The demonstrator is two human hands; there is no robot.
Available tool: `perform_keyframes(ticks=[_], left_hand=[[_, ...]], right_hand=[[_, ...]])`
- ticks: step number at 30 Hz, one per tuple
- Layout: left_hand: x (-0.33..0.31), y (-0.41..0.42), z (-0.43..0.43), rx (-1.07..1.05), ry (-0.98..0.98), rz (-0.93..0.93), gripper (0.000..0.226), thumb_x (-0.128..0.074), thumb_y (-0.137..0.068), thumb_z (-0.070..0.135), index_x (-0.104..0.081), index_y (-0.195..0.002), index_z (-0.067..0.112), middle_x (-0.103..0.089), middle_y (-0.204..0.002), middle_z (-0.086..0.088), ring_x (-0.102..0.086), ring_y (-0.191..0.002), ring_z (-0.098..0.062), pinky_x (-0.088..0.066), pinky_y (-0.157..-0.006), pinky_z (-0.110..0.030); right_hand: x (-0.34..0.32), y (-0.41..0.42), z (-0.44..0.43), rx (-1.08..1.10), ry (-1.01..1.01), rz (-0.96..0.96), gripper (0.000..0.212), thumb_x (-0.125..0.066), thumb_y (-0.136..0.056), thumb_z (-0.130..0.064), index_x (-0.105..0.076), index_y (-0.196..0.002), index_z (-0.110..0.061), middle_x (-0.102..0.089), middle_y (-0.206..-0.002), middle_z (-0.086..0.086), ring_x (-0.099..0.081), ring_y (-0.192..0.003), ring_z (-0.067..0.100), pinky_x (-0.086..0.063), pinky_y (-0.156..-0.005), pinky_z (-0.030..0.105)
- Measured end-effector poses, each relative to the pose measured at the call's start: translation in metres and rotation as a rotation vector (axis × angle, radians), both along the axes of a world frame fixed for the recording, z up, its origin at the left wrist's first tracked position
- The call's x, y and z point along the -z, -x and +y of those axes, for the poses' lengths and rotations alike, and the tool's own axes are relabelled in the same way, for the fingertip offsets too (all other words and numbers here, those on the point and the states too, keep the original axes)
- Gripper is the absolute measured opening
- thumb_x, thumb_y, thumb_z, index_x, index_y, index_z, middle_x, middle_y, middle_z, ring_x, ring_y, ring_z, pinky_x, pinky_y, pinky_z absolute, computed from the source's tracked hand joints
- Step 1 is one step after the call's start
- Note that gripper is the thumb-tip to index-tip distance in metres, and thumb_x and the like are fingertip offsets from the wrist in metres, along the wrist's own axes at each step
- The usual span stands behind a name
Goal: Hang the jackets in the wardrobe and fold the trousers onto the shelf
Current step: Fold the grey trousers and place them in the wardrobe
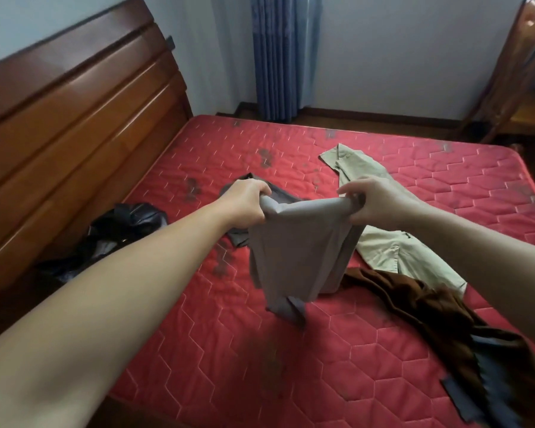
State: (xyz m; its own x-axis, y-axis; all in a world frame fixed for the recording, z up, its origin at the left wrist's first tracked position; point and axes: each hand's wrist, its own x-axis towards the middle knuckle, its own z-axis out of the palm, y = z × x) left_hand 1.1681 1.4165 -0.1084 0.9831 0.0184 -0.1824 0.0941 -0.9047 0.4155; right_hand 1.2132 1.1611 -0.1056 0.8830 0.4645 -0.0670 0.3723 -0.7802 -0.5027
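Both hands are raised over the red quilted mattress (291, 366) and hold one grey smooth-fabric garment (300, 251) by its top edge. The left hand (247, 202) has its fingers curled round the left end of that edge, and the right hand (380, 202) pinches the right end between thumb and fingers. The cloth is stretched between the two hands and hangs down in a long panel. Its lower end touches or nearly touches the mattress near the middle; whether it is trousers or a jacket cannot be told. Four more pieces of clothing lie on the mattress, which makes five in all. One dark grey garment (238, 239) lies crumpled just behind and below the left hand, partly hidden by the held cloth. One pair of pale beige trousers (380, 251) lies stretched out from the middle toward the far edge, passing under the right hand. One brown soft garment (439, 310) with dark grey strips spreads toward the near right corner, its upper end touching the beige trousers. One black shiny jacket (127, 223) is bunched at the left edge against the brown wooden headboard (74, 118). One blue pleated curtain (275, 57) hangs beyond the far edge, and one wooden chair (522, 72) stands beyond the far right corner.
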Motion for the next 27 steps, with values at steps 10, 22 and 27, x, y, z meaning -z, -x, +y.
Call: perform_keyframes(ticks=[10, 22, 27], left_hand=[[-0.010, -0.024, -0.002, -0.036, -0.312, -0.255, 0.031, -0.057, -0.089, 0.011, -0.072, -0.110, 0.028, -0.055, -0.126, 0.002, -0.047, -0.117, -0.024, -0.037, -0.094, -0.039], [-0.034, -0.015, 0.006, 0.083, -0.110, -0.602, 0.032, -0.055, -0.076, 0.005, -0.077, -0.095, 0.019, -0.074, -0.097, -0.001, -0.063, -0.097, -0.025, -0.048, -0.088, -0.042], [0.033, 0.036, -0.002, 0.349, -0.161, -0.177, 0.010, -0.060, -0.078, 0.013, -0.061, -0.068, 0.010, -0.069, -0.077, -0.006, -0.064, -0.080, -0.031, -0.044, -0.066, -0.026]], right_hand=[[0.009, -0.030, 0.015, 0.116, 0.092, -0.296, 0.014, -0.057, -0.074, -0.007, -0.068, -0.075, -0.015, -0.064, -0.099, 0.002, -0.057, -0.094, 0.027, -0.038, -0.066, 0.029], [-0.021, -0.019, -0.007, 0.081, -0.204, -0.679, 0.031, -0.055, -0.066, -0.009, -0.076, -0.088, -0.014, -0.072, -0.089, 0.003, -0.066, -0.083, 0.029, -0.053, -0.066, 0.038], [0.028, 0.038, -0.025, -0.307, 0.371, -0.200, 0.007, -0.066, -0.069, -0.021, -0.059, -0.072, -0.021, -0.057, -0.070, -0.005, -0.055, -0.068, 0.022, -0.033, -0.054, 0.025]])
